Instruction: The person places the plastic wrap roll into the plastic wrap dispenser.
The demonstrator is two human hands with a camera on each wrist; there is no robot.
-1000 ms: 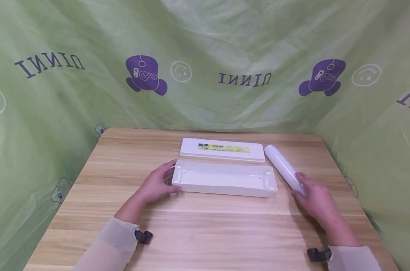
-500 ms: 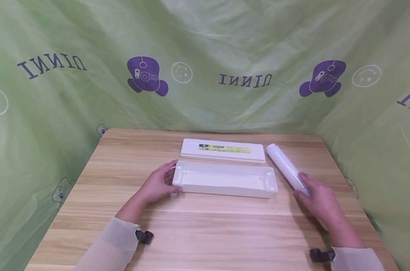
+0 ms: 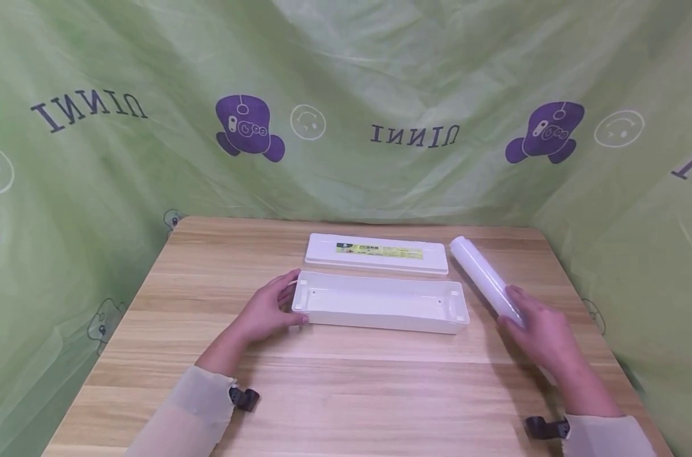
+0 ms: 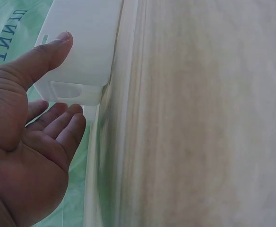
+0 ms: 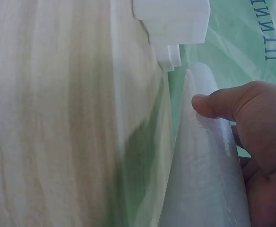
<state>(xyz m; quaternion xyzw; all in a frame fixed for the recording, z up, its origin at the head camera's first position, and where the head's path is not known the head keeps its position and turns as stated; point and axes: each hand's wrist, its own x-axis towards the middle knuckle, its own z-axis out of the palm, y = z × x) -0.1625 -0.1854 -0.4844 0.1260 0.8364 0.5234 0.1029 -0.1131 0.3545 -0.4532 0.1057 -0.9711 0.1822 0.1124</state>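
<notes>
My left hand point(image 3: 268, 311) holds the left end of a long white plastic box point(image 3: 380, 320) in the head view. Its thumb lies against the front wall in the left wrist view, with the other fingers by the end wall. The box point(image 4: 83, 52) has no cover on it, and its inside shows bare. On the right, my right hand point(image 3: 543, 330) grips a white roll of cling film point(image 3: 485, 273) around its body, thumb along one side. The roll point(image 5: 204, 165) slants beside the box, its shadow on the table; part of it is hidden by the hand.
Behind the box lies a flat white lid point(image 3: 323, 249) with a yellow-green label. Everything is on a wooden table point(image 3: 346, 393). A green curtain point(image 3: 346, 184) with purple figures hangs along the back and sides.
My right hand has shifted slightly right, and the roll in it has risen a little, its far end tipping upward. The left hand, box and lid hold nearly the same place.
</notes>
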